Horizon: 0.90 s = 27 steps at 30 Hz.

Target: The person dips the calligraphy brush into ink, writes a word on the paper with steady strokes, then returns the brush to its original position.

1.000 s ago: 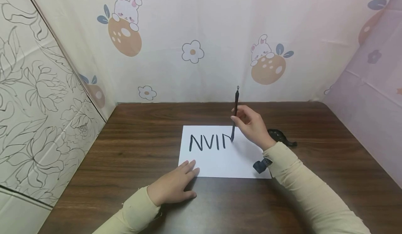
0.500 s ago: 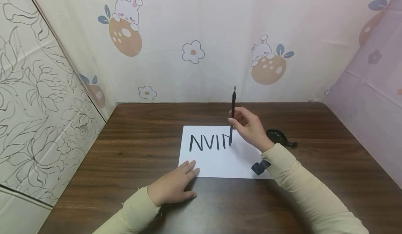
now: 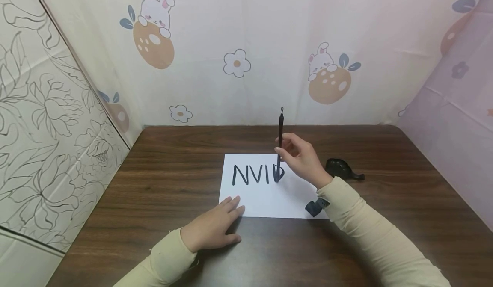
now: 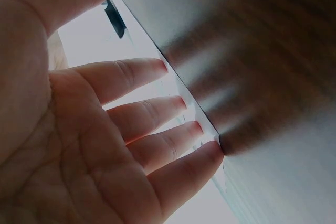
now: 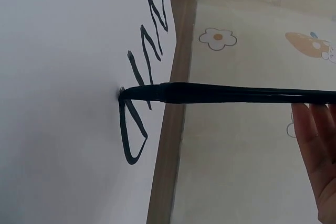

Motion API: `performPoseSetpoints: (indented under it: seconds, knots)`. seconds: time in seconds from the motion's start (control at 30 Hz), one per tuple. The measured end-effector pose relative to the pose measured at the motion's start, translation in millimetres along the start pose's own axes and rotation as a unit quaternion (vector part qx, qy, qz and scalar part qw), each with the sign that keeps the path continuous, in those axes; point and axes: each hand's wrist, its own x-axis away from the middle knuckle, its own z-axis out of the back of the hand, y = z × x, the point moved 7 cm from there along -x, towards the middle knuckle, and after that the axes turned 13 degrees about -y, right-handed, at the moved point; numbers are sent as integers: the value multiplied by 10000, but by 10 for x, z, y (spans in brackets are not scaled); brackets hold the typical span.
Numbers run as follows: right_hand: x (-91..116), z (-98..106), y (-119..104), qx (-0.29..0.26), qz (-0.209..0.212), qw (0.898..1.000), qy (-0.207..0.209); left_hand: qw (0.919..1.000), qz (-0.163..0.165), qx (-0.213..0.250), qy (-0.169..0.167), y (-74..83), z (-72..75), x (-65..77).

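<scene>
A white sheet of paper (image 3: 262, 203) lies on the table with the black letters "NVID" (image 3: 250, 175) brushed across its upper part. My right hand (image 3: 302, 156) pinches a dark writing brush (image 3: 280, 128) by its handle, nearly upright. In the right wrist view the tip of the brush (image 5: 210, 93) touches the paper at the foot of the D, whose curve meets its upright stroke. My left hand (image 3: 213, 225) rests at the paper's lower left corner, fingers straight and slightly spread; the left wrist view shows its palm (image 4: 73, 145) and fingertips over the paper's edge.
A black leaf-shaped dish (image 3: 340, 168) with a short handle stands right of the paper, partly behind the right wrist. The brown wooden table (image 3: 161, 171) ends at a patterned curtain (image 3: 200, 64). A dark device (image 3: 316, 208) is strapped to the right wrist.
My right hand has moved the brush down and left along the paper, drawing the D's curve round to the foot of its upright. The left hand stays put.
</scene>
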Motion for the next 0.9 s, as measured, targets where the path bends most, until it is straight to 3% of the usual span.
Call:
performPoseSetpoints:
  seconds: [0.4, 0.63, 0.9]
  knots:
    - [-7, 2, -37, -272, 96, 9996, -36, 10000, 41, -35, -50, -1, -5, -12]
    - [-17, 174, -24, -522, 161, 9982, 237, 9999, 66, -38, -82, 1, -6, -14]
    - [-13, 395, 157, -574, -228, 9969, 496, 10000, 56, 8, -76, -2, -1, -7]
